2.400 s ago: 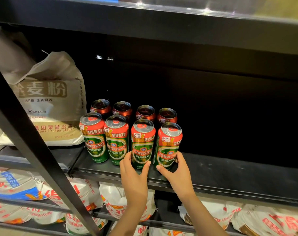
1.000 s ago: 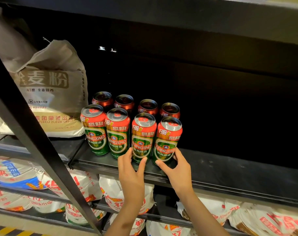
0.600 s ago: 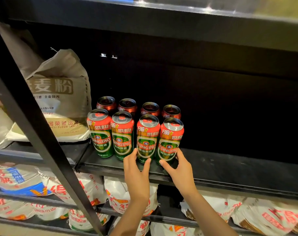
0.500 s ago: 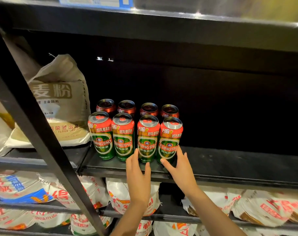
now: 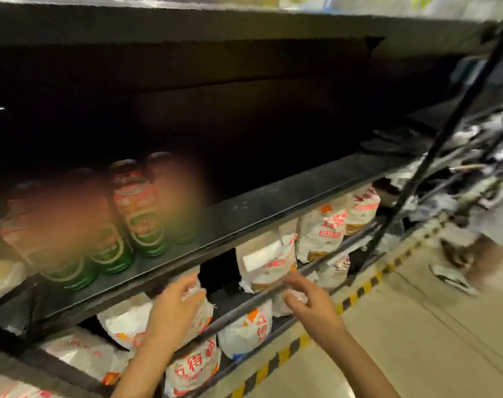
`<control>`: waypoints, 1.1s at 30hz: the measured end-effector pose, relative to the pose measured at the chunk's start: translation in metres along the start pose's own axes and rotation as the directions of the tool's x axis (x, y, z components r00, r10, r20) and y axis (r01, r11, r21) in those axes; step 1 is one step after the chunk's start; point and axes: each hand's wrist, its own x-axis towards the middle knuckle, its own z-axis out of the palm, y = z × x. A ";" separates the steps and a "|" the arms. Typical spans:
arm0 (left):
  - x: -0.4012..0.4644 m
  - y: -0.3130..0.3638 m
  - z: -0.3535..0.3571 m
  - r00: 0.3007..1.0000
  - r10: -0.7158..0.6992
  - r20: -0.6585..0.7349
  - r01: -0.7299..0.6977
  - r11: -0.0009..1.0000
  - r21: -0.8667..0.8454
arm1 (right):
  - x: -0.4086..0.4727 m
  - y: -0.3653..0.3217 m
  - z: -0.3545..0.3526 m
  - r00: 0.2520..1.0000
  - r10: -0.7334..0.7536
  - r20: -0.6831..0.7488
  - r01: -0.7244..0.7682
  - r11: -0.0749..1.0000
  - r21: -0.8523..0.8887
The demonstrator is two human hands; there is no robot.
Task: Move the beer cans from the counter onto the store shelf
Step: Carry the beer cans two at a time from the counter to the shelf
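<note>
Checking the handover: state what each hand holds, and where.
Nothing. The left hand and right hand hang loosely curled below the shelf, off the beer cans.

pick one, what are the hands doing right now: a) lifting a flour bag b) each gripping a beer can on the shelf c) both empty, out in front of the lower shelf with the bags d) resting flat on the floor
c: the left hand and right hand hold nothing and hang before the lower shelf's bags, below the beer cans standing on the shelf.

Red-green beer cans [image 5: 141,216] upright, shelf [image 5: 273,205] left
</note>
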 end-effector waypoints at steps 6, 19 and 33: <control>-0.040 0.050 0.104 0.880 0.067 0.470 0.005 0.989 -0.151 | -0.139 0.077 -0.075 0.881 0.314 -0.354 -0.262 0.946 0.188; -0.288 0.204 0.314 0.273 0.431 0.860 -0.370 0.872 -0.320 | -0.455 0.149 -0.151 0.191 0.597 -0.779 -0.321 0.788 0.526; -0.586 0.238 0.423 -0.058 0.390 0.919 -0.371 0.846 -0.382 | -0.743 0.230 -0.205 -0.168 0.627 -0.761 -0.264 0.715 0.647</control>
